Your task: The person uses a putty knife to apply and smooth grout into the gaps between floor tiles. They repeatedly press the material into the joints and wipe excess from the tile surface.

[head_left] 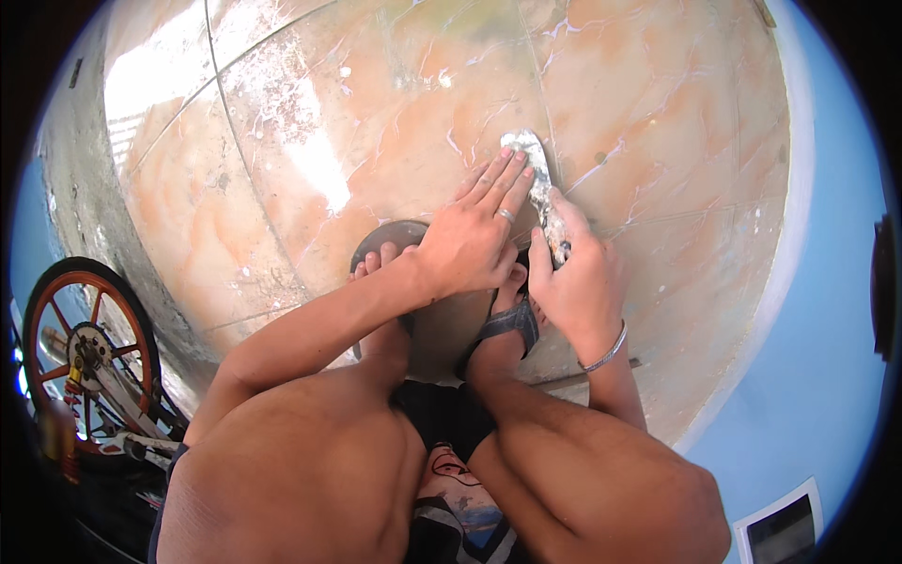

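My right hand [583,274] is closed round the handle of a trowel [539,179] smeared with white. Its long, round-tipped blade points away from me over the tiled floor [648,122]. The fingers of my left hand [474,230] are stretched out, with their tips resting on the blade; a ring is on one finger. Whether the blade touches the tile or hovers just above it, I cannot tell. My sandalled feet [507,324] are just below the hands, partly hidden by them.
A motorbike wheel [91,348] with orange spokes stands at the left. Blue wall [827,282] curves along the right side, with a white-framed dark panel [782,531] low down. Dark grout lines and white specks mark the floor; sunlight glares at upper left.
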Tool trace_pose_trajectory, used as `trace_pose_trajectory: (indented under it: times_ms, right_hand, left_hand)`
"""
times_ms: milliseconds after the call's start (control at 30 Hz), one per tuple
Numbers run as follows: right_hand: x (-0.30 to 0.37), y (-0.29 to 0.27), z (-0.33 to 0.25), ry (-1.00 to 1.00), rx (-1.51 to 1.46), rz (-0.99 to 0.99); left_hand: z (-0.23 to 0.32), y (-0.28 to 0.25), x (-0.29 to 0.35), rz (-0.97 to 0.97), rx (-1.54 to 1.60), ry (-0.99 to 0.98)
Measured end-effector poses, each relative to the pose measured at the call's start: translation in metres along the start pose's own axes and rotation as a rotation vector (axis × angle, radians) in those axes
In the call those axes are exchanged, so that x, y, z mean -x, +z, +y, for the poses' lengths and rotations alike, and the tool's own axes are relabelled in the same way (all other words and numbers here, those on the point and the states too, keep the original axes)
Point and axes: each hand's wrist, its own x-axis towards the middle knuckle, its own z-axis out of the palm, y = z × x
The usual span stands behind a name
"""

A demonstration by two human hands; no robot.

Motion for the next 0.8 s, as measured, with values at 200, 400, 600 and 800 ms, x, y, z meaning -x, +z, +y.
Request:
trace_pose_trajectory:
  times_ms: [200,400,600,800]
  right_hand:
    - [-0.005,0.013,0.002,-0.093,0.042,0.186]
    - [-0.016,-0.004,-0.019,0.090,0.054,-0.021]
    - [0.017,-0.003,0.006,0.002,0.135,-0.069]
    - [0.105,-0.006,0.049,0.012,0.067,-0.073]
  left_hand:
    - [-0.006,-0.002,-0.007,0.193,-0.020,0.013]
    - [-0.005,-0.005,-0.002,0.128,-0.011,-0.008]
    - [0.003,0.004,0.015,0.036,-0.011,0.058]
    - [0.030,0.039,0.067,-0.199,0.105,0.169]
